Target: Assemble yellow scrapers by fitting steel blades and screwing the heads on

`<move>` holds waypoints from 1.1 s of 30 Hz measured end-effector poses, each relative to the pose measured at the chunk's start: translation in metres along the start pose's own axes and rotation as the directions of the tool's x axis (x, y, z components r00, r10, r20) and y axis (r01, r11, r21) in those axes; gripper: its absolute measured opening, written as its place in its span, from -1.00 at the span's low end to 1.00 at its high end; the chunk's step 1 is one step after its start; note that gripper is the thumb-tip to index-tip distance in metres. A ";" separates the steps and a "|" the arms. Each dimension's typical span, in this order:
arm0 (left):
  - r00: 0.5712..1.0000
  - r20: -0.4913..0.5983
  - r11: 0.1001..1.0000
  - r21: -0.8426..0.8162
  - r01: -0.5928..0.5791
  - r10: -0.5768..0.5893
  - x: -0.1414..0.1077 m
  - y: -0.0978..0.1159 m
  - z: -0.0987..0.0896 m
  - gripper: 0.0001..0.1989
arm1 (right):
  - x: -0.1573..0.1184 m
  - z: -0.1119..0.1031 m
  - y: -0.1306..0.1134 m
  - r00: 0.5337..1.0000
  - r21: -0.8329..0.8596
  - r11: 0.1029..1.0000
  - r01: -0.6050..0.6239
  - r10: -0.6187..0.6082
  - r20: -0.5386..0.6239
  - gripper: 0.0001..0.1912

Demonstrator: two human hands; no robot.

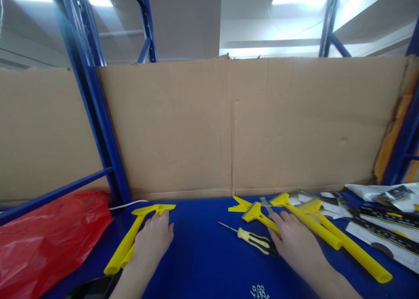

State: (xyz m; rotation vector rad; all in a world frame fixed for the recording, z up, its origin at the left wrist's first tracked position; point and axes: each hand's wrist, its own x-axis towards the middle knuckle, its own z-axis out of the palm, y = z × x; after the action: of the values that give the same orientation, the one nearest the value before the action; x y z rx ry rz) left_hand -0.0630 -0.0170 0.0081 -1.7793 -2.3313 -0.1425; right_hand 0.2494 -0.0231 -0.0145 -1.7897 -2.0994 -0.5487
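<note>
On the left of the blue table, my left hand (154, 233) rests over the head of a yellow scraper (126, 242); its fingertips are hidden behind the hand. Toward the right, my right hand (290, 231) reaches among more yellow tools, its fingers beside a small yellow scraper (258, 214) and a thin clear or metal strip (266, 203). What its fingers hold, if anything, cannot be made out. Long-handled yellow scrapers (356, 251) lie to its right. A screwdriver (253, 240) with a cream and black handle lies left of this hand.
Small metal nuts or rings (258, 291) lie at the front edge of view. A red plastic bag (52, 242) and a dark object (91, 288) are at left. Printed packages (386, 238) are at right. A cardboard wall (173, 128) stands behind, between blue posts (98, 115).
</note>
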 end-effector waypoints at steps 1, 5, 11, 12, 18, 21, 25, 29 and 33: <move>1.000 0.021 1.000 0.000 0.003 -0.003 0.001 0.000 0.001 -0.63 | 0.000 -0.002 -0.001 1.000 0.008 1.000 -0.011 0.011 0.026 -0.80; 0.998 0.057 1.000 0.002 0.024 -0.024 0.005 -0.001 0.003 -0.64 | 0.002 -0.007 -0.002 0.987 0.039 0.997 -0.070 0.064 0.145 -0.72; 0.999 -0.022 0.998 0.048 0.028 -0.027 0.005 0.000 0.001 -0.64 | 0.006 -0.004 0.002 0.974 0.134 0.983 -0.122 0.092 0.207 -0.65; 1.000 -0.020 0.998 0.059 0.026 -0.025 0.004 0.000 0.001 -0.64 | 0.007 -0.002 0.003 0.977 0.163 0.980 -0.115 0.081 0.200 -0.62; 0.994 -0.085 0.988 0.133 0.073 -0.063 0.000 0.001 -0.001 -0.64 | 0.009 0.006 0.012 0.973 0.309 0.950 -0.042 -0.032 0.228 -0.49; 0.995 -0.044 0.987 0.128 0.096 -0.091 -0.001 0.000 -0.003 -0.64 | 0.009 0.006 0.016 0.950 0.312 0.947 -0.069 -0.033 0.310 -0.45; 0.993 -0.012 0.986 0.120 0.119 -0.118 -0.002 -0.001 -0.005 -0.64 | 0.008 0.006 0.019 0.917 0.316 0.941 -0.118 -0.019 0.398 -0.43; 0.989 0.020 0.983 0.115 0.147 -0.150 -0.001 -0.004 -0.004 -0.63 | 0.009 0.005 0.020 0.923 0.304 0.946 -0.115 -0.011 0.384 -0.45; 0.982 0.123 0.989 0.060 0.139 -0.145 0.000 -0.005 -0.005 -0.58 | 0.013 0.001 0.018 0.946 0.218 0.971 -0.095 0.020 0.324 -0.51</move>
State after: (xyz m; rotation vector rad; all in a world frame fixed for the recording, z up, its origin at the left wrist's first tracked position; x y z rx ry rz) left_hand -0.0674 -0.0193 0.0131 -1.6428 -2.5273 0.0092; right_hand 0.2650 -0.0094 -0.0078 -1.8953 -2.1970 0.0105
